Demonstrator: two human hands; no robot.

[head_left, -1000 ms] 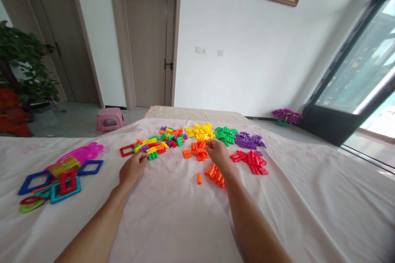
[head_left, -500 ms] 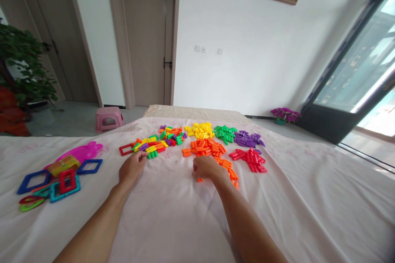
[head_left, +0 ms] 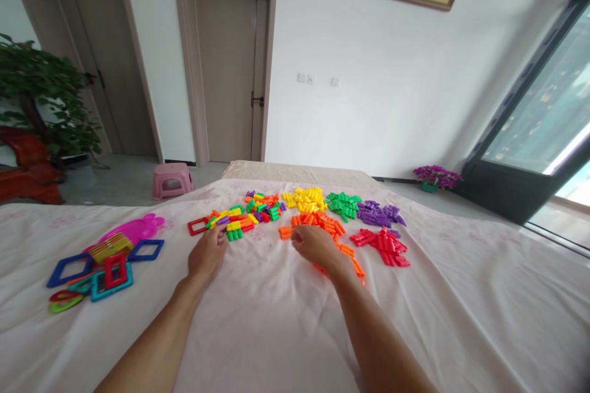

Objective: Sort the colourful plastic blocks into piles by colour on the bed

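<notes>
My left hand (head_left: 208, 253) reaches the near edge of a mixed-colour pile of small plastic pieces (head_left: 235, 221); its fingers are bent together at a purple piece, and what they grip is too small to make out. At the near side of the orange pile (head_left: 318, 221) is my right hand (head_left: 311, 245), fingers curled closed, their contents hidden. Behind lie a second mixed pile (head_left: 265, 206), a yellow pile (head_left: 305, 199), a green pile (head_left: 343, 206) and a purple pile (head_left: 380, 215). A red pile (head_left: 382, 245) sits to the right.
Left on the pale tablecloth (head_left: 258, 331) are a pink toy (head_left: 133, 230), blue frames (head_left: 146, 250), a teal frame (head_left: 112, 282) and a red frame (head_left: 115, 270). Another red frame (head_left: 197, 226) touches the mixed pile. A pink stool (head_left: 173, 181) stands beyond the table.
The view has shifted, so the scene sits further right. My right hand has moved slightly forward over the orange pile; my left hand is a little closer into the mixed pile.
</notes>
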